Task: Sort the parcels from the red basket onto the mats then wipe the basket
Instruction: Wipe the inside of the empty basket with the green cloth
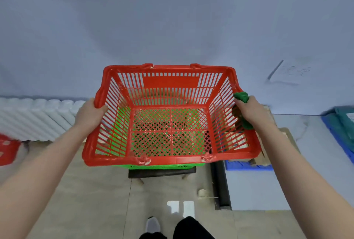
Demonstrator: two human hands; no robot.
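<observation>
The red basket (170, 82) is held up in the air in front of me, tilted so I look into it; nothing lies inside. My left hand (90, 114) grips its left rim. My right hand (251, 111) grips the right rim with a crumpled green cloth (241, 96) bunched under its fingers and hanging down along the basket's right wall. Through the mesh floor I see a green basket (157, 166) on a dark stool (162, 173) below. No parcels show clearly.
A white ribbed roll (34, 118) lies at the left, with a red object (7, 148) at the left edge. A blue mat (249, 167) with cardboard (287, 135) lies at the right, another blue mat (339, 131) far right. A tape roll (202, 193) sits on the floor.
</observation>
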